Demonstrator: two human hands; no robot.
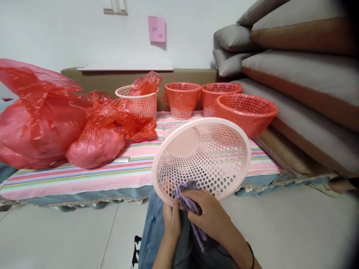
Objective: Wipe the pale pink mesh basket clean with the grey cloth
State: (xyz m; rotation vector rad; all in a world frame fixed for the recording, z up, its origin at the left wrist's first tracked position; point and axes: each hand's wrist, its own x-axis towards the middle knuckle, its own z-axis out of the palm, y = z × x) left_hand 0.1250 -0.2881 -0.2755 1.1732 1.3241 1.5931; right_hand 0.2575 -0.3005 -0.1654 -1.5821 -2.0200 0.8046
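A pale pink plastic basket with a pierced wall is tilted over my knees, its open mouth toward me. My left hand grips the near rim from below, with the thumb on the rim; its other fingers are mostly hidden. In my right hand is a bunched purple and grey cloth, pressed at the near rim and inner wall. The cloth's loose end hangs down over my lap.
Red plastic bags with bulging contents lie at left on the striped cover. Behind stand a pale basket with a red bag in it and several bag-lined baskets. Grey cushions are stacked at right.
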